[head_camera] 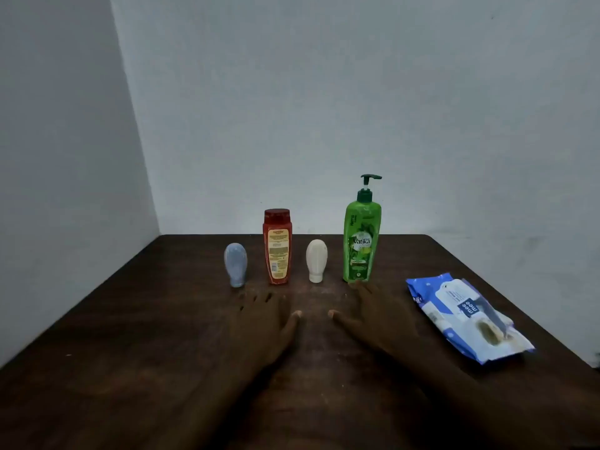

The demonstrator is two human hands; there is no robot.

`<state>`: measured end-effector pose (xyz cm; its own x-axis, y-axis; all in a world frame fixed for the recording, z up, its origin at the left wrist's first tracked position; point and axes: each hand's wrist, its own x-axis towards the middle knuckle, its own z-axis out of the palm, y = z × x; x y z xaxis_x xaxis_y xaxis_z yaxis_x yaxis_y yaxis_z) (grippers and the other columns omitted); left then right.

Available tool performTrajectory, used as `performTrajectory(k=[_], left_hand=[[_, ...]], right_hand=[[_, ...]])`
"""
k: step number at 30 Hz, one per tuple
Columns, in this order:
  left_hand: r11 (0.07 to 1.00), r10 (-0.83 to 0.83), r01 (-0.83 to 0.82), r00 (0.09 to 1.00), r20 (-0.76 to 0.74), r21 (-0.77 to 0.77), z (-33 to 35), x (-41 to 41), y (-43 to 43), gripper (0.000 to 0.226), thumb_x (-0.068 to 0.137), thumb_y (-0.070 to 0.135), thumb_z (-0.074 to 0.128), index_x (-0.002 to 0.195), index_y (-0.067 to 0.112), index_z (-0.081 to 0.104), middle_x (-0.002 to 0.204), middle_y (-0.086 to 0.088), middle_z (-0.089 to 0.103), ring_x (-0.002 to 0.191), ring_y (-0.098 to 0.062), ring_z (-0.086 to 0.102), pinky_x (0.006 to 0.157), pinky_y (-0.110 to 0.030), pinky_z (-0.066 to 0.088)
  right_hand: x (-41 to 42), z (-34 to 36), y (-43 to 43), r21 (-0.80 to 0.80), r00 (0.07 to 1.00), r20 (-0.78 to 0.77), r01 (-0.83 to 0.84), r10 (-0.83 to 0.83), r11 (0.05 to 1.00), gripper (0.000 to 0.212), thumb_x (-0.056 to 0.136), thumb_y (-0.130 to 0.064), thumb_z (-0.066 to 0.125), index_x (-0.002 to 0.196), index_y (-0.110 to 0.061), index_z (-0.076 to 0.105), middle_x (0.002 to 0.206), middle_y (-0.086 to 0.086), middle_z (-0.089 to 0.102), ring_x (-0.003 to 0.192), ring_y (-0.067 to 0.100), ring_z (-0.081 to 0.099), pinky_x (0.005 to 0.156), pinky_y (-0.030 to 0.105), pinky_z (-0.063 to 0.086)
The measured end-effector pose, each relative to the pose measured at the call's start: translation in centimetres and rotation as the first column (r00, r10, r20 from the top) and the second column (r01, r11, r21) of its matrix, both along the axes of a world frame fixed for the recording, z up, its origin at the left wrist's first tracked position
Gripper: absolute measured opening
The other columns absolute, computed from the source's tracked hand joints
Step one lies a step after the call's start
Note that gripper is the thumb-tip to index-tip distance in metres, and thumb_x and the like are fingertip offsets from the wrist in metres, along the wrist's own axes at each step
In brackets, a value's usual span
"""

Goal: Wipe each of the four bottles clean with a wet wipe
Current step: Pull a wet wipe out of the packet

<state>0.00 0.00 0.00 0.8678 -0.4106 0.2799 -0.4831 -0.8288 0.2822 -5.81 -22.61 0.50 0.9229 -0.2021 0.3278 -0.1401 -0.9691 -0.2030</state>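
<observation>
Four bottles stand upright in a row across the dark wooden table (136,319). From left to right they are a small pale blue bottle (235,264), a red bottle (277,246) with a yellow label, a small white bottle (316,260) and a tall green pump bottle (361,237). A blue and white wet wipe pack (467,315) lies flat to the right. My left hand (263,323) and my right hand (373,315) lie flat on the table just in front of the bottles, fingers straight, holding nothing. My right fingertips are close to the green bottle's base.
Pale walls meet in a corner behind the table at the left. The table's right edge runs just beyond the wipe pack.
</observation>
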Motion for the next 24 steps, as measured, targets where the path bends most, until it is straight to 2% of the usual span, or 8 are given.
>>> performTrajectory(k=[3,6,8,16,24], left_hand=[[1.000,0.027,-0.027,0.998,-0.061,0.003,-0.9,0.1,-0.2,0.037,0.094,0.068,0.044,0.106,0.036,0.057,0.116,0.008,0.060,0.100,-0.008,0.053,0.094,-0.034,0.050],[0.999,0.030,-0.028,0.996,-0.080,0.028,-1.9,0.0,-0.3,0.051,0.093,0.068,0.046,0.126,0.031,0.056,0.132,0.004,0.057,0.116,-0.013,0.054,0.103,-0.038,0.046],[0.999,0.029,-0.028,0.998,-0.057,0.014,-2.1,0.1,-0.2,0.055,0.092,0.067,0.048,0.131,0.029,0.055,0.137,0.003,0.056,0.123,-0.014,0.052,0.107,-0.039,0.044],[0.999,0.037,-0.038,0.999,-0.026,-0.004,-2.4,-0.2,-0.1,0.054,0.091,0.068,0.048,0.127,0.029,0.057,0.131,0.003,0.060,0.117,-0.015,0.055,0.104,-0.041,0.046],[0.999,0.035,-0.035,0.999,-0.004,-0.014,-2.7,-0.3,0.0,0.052,0.093,0.064,0.049,0.129,0.027,0.059,0.133,0.001,0.059,0.122,-0.018,0.053,0.106,-0.041,0.042]], right_hand=[[0.1,-1.0,-0.3,0.026,1.000,-0.027,-0.006,0.007,1.000,0.087,0.077,-0.085,0.037,0.141,-0.026,0.045,0.146,-0.004,0.047,0.134,0.016,0.043,0.107,0.038,0.040],[0.0,-2.0,-0.4,0.040,0.999,-0.033,-0.004,0.006,0.999,0.086,0.076,-0.086,0.037,0.139,-0.027,0.047,0.147,-0.005,0.047,0.134,0.017,0.042,0.108,0.039,0.040],[-0.1,-2.4,-0.5,0.062,0.999,-0.050,-0.002,0.005,0.998,0.085,0.076,-0.085,0.039,0.140,-0.029,0.046,0.148,-0.006,0.045,0.135,0.017,0.041,0.110,0.040,0.039],[-0.3,-3.0,-0.7,0.073,0.998,-0.061,0.004,0.001,0.997,0.084,0.076,-0.085,0.038,0.138,-0.029,0.049,0.145,-0.005,0.049,0.131,0.018,0.045,0.109,0.040,0.038],[-0.3,-3.3,-0.7,0.085,0.999,-0.048,-0.002,0.006,0.996,0.077,0.079,-0.081,0.043,0.134,-0.028,0.052,0.139,-0.004,0.053,0.127,0.020,0.048,0.105,0.041,0.040]])
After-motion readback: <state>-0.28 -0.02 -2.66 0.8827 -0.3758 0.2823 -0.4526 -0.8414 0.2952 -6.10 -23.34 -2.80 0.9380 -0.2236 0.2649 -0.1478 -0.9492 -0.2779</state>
